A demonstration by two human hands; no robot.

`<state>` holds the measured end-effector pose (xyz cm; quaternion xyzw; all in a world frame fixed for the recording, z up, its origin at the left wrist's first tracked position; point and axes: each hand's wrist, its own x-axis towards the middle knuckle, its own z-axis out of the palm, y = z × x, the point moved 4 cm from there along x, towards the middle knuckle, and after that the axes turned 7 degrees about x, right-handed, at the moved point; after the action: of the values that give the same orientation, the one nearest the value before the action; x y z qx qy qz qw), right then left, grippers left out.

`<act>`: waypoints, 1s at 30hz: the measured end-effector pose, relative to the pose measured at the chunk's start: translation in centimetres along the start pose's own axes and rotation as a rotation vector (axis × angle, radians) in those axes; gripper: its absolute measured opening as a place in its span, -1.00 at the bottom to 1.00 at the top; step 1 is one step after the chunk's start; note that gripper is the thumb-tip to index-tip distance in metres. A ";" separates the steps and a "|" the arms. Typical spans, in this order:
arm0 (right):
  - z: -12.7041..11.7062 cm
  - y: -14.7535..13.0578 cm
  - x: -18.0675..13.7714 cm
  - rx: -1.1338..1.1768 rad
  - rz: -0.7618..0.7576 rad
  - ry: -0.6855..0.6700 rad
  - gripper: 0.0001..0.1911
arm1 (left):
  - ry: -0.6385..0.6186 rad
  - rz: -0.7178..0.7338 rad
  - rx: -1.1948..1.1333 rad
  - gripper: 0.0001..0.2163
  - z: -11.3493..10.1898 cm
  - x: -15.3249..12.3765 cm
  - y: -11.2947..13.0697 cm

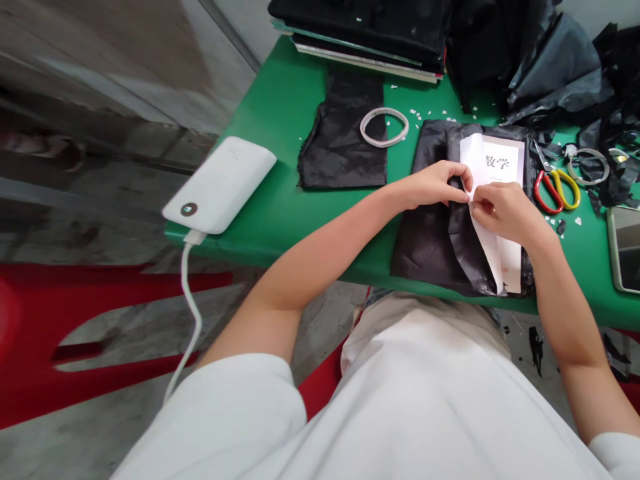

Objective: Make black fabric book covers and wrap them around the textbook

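Note:
A book (pixel 511 257) with a pale cover and large dark characters lies on a spread of black plastic sheeting (pixel 425 247). Along its left side a white paper sheet (pixel 487 247) is lifted and folded back, with black plastic against its outer side. My left hand (pixel 443 183) pinches the edge of this sheet between thumb and forefinger. Right beside it, my right hand (pixel 507 208) is closed at the same edge, its fingers curled and its fingertips partly hidden. The two hands nearly touch over the book.
Scissors (pixel 557 190) with red and yellow handles lie right of the book, near a tape roll (pixel 589 167) and a phone (pixel 625 250). Another tape roll (pixel 384 127) rests partly on a black plastic piece (pixel 350 143). A corded white power bank (pixel 220 185) sits left; stacked books (pixel 360 33) stand behind.

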<state>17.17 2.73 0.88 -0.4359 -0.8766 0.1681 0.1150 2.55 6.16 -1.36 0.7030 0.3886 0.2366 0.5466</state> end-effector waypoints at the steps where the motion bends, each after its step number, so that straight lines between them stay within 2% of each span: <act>1: -0.2 0.2 -0.1 0.056 0.000 0.004 -0.91 | -0.002 0.002 -0.003 -0.86 0.0 0.0 0.0; 3: -0.6 0.4 -0.2 0.155 0.003 0.017 -0.94 | -0.003 0.008 -0.005 -0.87 -0.1 0.0 0.1; 6: -0.8 0.6 -0.4 0.259 0.004 0.043 -0.87 | -0.008 0.017 0.000 -0.87 -0.1 0.1 0.0; 11: -0.9 0.9 -0.4 0.329 -0.006 0.098 -0.90 | -0.024 0.042 -0.008 -0.86 -0.2 0.2 -0.4; 22: -0.7 0.8 -0.6 0.299 0.124 0.165 -0.88 | -0.021 0.024 -0.009 -0.86 -0.2 0.2 -0.7; 30: -0.2 1.0 -0.4 0.282 0.145 0.180 -0.93 | -0.014 -0.012 0.004 -0.86 -0.2 0.1 -0.3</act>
<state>18.17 2.97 0.64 -0.4908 -0.7969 0.2572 0.2407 2.38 6.35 -1.58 0.7034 0.3896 0.2276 0.5492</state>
